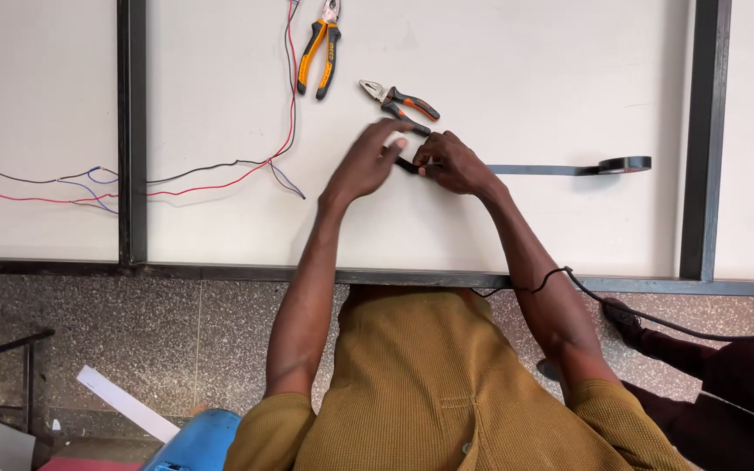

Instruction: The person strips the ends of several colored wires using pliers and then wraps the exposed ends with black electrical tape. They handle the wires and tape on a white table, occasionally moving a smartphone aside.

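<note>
Both hands meet near the middle of the white board [499,78], a flat matt panel framed by dark metal bars [131,131] at left, right and along the near edge. The left hand [366,162] has its fingers curled over a short black piece, seemingly the free end of the tape strip [534,169]; the right hand [452,164] pinches the same end between thumb and fingertips, closed tight. What exactly sits between the fingers is mostly hidden, so it may be tape wrapped around a wire.

From the right hand a thin, flat black strip runs straight to the right, ending at a glossy black tape roll [625,164] lying well short of the right-hand bar. Just beyond the knuckles lie small pliers [399,101] with orange and black grips, nearly touching the left fingertips. Larger pliers [319,51], grips of the same colours, lie farther up and to the left.

Thin red, black and blue wires [220,174] trail loosely across the left part of the board and pass under the left bar. The wide stretch of board above the tape is open and smooth. A black cable [656,321] crosses the near edge beside the right forearm, over a speckled stone floor [89,323].
</note>
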